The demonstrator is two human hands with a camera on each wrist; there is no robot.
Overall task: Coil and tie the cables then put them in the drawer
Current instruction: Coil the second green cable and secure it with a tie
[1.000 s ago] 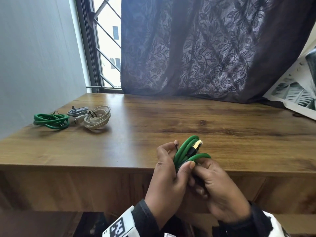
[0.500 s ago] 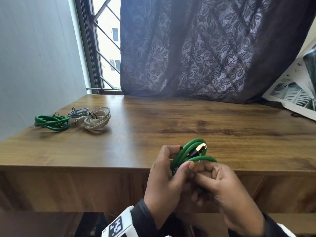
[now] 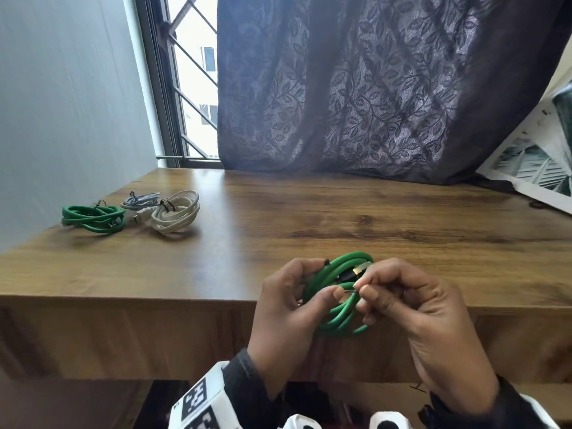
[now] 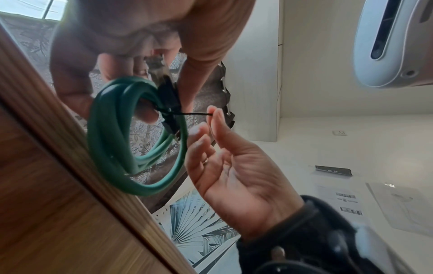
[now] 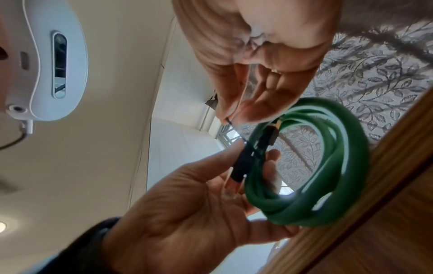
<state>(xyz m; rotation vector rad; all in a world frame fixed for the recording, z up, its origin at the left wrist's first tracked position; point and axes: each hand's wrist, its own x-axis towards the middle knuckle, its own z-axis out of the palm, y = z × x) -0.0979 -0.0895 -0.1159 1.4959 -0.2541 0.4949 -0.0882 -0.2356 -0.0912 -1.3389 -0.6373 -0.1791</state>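
Note:
A coiled green cable (image 3: 340,323) hangs just in front of the desk's front edge (image 3: 154,300). My left hand (image 3: 315,283) grips the coil, thumb in front and fingers behind; in the right wrist view this hand (image 5: 257,166) also covers the black plugs. My right hand (image 3: 360,289) pinches the free end of a thin black tie (image 4: 192,114) between thumb and forefinger. The tie runs taut from the coil (image 4: 105,129) to those fingertips (image 4: 214,115). A gold plug tip (image 3: 360,269) shows at the top of the coil.
Three tied coils lie at the desk's back left: a green one (image 3: 93,218), a small grey one (image 3: 139,201) and a white one (image 3: 176,212). A dark leaf-patterned curtain (image 3: 371,88) hangs behind the desk, and a printed poster (image 3: 541,168) leans at the right.
My right hand has drawn away to the right, pulling the black tie taut. More of the green coil now shows, hanging between the two hands.

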